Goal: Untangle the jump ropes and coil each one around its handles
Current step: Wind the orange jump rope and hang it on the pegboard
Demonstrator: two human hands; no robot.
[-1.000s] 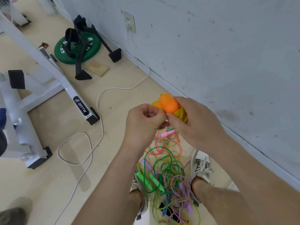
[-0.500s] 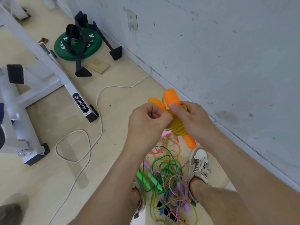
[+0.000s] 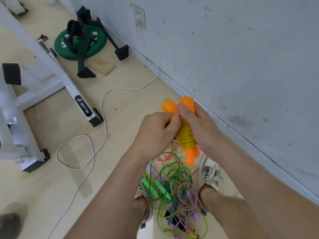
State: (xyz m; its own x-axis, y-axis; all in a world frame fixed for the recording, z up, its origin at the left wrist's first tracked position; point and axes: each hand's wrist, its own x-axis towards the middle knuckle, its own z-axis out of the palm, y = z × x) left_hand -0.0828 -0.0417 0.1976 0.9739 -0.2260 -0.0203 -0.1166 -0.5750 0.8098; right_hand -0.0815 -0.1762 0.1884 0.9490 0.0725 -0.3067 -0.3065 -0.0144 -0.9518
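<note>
I hold an orange-handled jump rope (image 3: 187, 137) upright in front of me, its yellow cord wound in tight turns round both carrot-shaped handles. My right hand (image 3: 198, 125) grips the bundle from the right, thumb pressed on the top of one handle. My left hand (image 3: 158, 133) pinches the cord's end at the upper turns. On the floor between my shoes lies a tangle of jump ropes (image 3: 174, 192): green, pink, purple-braided and yellow-green cords, with green handles (image 3: 155, 187) on its left side.
A grey wall (image 3: 241, 49) runs along the right. A white cable (image 3: 101, 118) loops over the floor from a wall socket (image 3: 139, 18). A white exercise frame (image 3: 43, 75) stands at left, a green weight plate (image 3: 80, 44) and black stands behind it.
The wound bundle has turned from lying end-on toward me to standing upright, both orange handle tops up. My right thumb has slid up onto a handle top; my left hand stays at the cord.
</note>
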